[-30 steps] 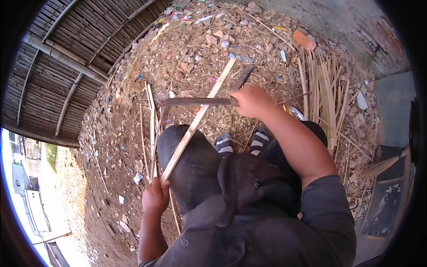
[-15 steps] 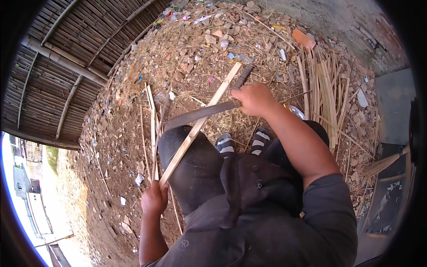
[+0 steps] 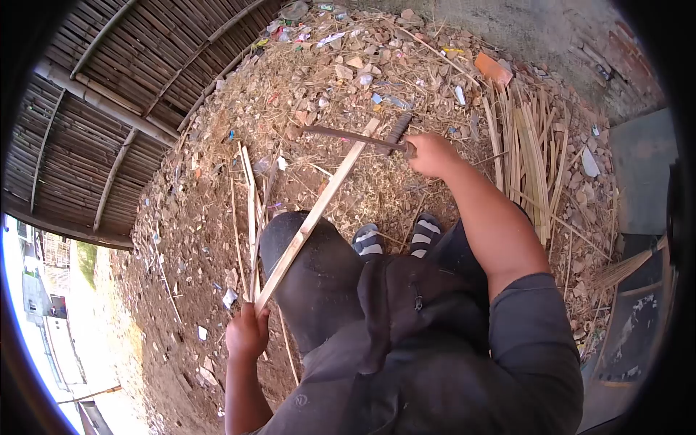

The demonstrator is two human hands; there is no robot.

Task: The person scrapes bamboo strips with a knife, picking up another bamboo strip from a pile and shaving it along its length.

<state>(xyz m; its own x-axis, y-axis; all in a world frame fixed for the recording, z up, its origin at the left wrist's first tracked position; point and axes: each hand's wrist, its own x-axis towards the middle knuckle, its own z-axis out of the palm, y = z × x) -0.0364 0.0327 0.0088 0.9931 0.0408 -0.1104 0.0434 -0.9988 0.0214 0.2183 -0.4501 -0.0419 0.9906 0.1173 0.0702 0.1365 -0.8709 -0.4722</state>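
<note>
My left hand (image 3: 247, 332) is closed around the lower end of a pale wooden strip (image 3: 316, 213), which slants up across my left knee. Closed on the handle of a large knife (image 3: 351, 135), my right hand (image 3: 432, 155) is near the strip's upper end. The blade points left and crosses the strip close to its tip; whether they touch is unclear. Beyond the right hand, a dark ridged rod (image 3: 399, 130) lies on the ground. More thin strips (image 3: 251, 196) lie left of my knee, their lower ends by my left hand.
A pile of split strips (image 3: 533, 152) lies on the right, near an orange brick piece (image 3: 494, 68). Rubble and litter cover the ground. A bamboo wall (image 3: 109, 94) stands at upper left, a grey panel (image 3: 644, 174) at right. My sandalled feet (image 3: 425, 233) are below the rod.
The knife has moved up along the strip, and its blade has turned more edge-on. My right hand has shifted slightly right and down. The strip and left hand have dropped slightly.
</note>
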